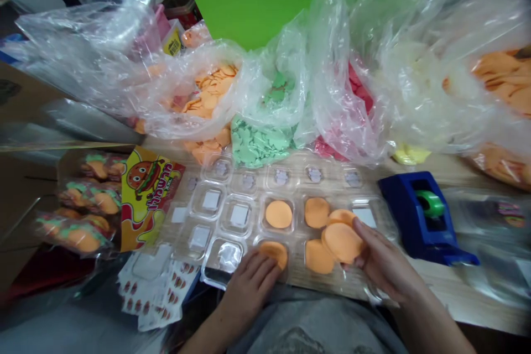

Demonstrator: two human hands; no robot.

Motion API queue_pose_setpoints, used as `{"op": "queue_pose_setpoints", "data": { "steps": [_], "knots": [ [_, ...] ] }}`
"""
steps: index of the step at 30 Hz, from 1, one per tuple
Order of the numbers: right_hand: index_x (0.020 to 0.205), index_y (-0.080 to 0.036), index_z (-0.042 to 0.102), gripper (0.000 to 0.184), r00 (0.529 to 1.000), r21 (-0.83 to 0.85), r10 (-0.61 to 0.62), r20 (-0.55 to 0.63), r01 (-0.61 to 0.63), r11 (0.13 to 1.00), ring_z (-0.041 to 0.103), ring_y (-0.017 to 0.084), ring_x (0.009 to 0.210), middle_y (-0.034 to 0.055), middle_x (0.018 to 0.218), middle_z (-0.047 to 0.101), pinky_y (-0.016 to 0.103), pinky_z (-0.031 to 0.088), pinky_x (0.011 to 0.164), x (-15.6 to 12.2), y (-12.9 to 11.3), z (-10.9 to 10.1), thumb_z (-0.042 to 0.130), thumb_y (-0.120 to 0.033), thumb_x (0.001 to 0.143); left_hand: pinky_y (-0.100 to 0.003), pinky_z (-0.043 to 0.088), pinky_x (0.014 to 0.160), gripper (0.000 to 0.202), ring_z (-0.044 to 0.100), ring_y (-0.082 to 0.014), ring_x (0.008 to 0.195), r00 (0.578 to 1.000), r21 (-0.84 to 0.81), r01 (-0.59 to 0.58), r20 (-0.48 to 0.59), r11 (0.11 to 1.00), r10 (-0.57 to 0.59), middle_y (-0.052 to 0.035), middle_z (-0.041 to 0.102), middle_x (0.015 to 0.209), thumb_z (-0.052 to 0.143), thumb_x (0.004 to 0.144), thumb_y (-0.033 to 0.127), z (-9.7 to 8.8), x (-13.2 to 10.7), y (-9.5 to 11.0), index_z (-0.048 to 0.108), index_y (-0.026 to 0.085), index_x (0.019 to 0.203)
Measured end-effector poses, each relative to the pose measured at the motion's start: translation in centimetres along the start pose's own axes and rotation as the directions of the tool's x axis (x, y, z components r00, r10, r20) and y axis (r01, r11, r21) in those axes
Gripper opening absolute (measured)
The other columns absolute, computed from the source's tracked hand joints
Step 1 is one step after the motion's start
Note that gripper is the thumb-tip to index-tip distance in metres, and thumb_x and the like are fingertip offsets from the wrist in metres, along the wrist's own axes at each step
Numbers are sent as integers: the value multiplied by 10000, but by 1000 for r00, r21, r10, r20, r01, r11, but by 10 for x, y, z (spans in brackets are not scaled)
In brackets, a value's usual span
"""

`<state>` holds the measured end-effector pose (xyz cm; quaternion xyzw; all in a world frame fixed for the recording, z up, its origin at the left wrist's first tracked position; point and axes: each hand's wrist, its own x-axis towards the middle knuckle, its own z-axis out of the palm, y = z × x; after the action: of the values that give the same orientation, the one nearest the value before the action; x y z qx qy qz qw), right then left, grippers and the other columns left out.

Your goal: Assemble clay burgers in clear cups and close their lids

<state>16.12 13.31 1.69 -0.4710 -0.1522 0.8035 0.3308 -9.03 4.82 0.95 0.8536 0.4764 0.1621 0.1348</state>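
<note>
- Left hand (254, 279), near edge of counter (464, 293): fingers lay over an orange piece (277, 253) in a clear container; couldn't tell if that grip was clenched on it or only pressing.
- Right hand (379, 254), near edge, right of the left hand: grip was grasping a few orange discs (342, 243), fanned, thumb uppermost, above the containers.
- Two more orange pieces sat just left of the held discs, one nearer (318, 259), one farther (317, 213); another disc (279, 214) lay in the container beyond the left hand.
- Sticker sheets (161, 298) were at the near left corner.
- Containers left of the discs held white cards (239, 214); the farthest row held small grayish pieces (281, 177).
- Blue tape dispenser (427, 227), green roll in it, stood toward the right edge.
- Left edge: box of bagged burger-like sweets, yellow printed card (150, 199) beside it.
- Far edge: clear bags of orange (213, 94), green (263, 141) and red pieces (360, 88).
- Behind the bags: bright green panel (265, 3).
</note>
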Motion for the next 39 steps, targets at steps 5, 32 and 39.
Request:
{"op": "queue_pose_setpoints", "data": {
  "steps": [5, 32, 39],
  "knots": [
    [972, -171, 675, 300, 999, 142, -38, 1, 37, 989, 660, 205, 748, 82, 900, 720, 235, 523, 480, -2, -6, 3, 557, -400, 818, -388, 413, 887, 126, 604, -168, 801, 1000, -36, 26, 16, 999, -25, -21, 672, 843, 495, 854, 234, 5, 8, -1, 568, 206, 953],
    [985, -292, 660, 283, 820, 217, -307, -484, 452, 865, 661, 233, 847, -4, 937, 713, 352, 559, 699, -70, -4, -56, 691, -240, 708, -576, 186, 1043, 266, 523, -256, 1080, 971, -316, -168, 112, 934, 212, -123, 622, 1085, 552, 821, 347, 67, 185, 51, 581, 143, 990],
    [1016, -281, 650, 239, 917, 338, -256, -304, 356, 871, 660, 235, 879, 25, 1005, 702, 362, 550, 689, -72, -9, -43, 619, -298, 779, -337, 461, 859, 232, 567, -186, 1002, 969, -637, 202, 238, 744, -59, -48, 626, 1059, 526, 841, 272, 28, 177, 77, 560, 223, 1065]
  ]
}}
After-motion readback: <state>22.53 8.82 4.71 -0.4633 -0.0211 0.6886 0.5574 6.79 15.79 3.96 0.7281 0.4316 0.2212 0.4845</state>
